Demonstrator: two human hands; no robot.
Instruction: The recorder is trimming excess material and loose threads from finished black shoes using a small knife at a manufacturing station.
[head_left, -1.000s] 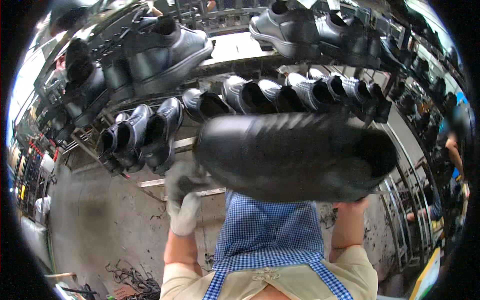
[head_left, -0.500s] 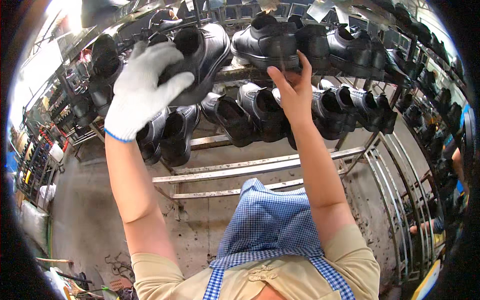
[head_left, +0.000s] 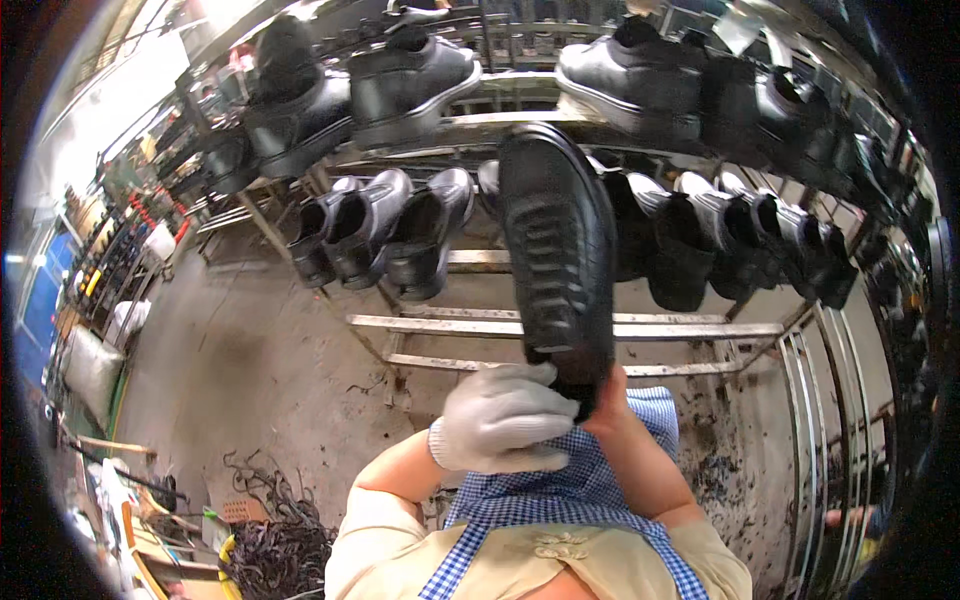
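A black lace-up style shoe (head_left: 556, 240) is held in front of me, its toe pointing up and away and its heel toward my apron. My right hand (head_left: 608, 402), bare, is closed round the heel from the right, its fingers partly hidden behind the shoe. In a white knit glove, my left hand (head_left: 507, 420) has its fingers curled at the shoe's ankle opening. Beyond the held shoe, a black shoe (head_left: 408, 88) rests on the upper rack level to the left, and another black shoe (head_left: 635, 85) to the right, with a gap between them.
The metal rack (head_left: 480, 326) carries rows of black shoes on two levels. Its bare lower rails cross in front of me. Dark scrap strips (head_left: 285, 530) lie in a heap at lower left, near a white sack (head_left: 92, 368). Another rack's rails (head_left: 812, 430) stand at right.
Both hands have drawn back from the upper rack level toward my body. One shoe has come off the rack into my hands, toe up. My view has shifted too.
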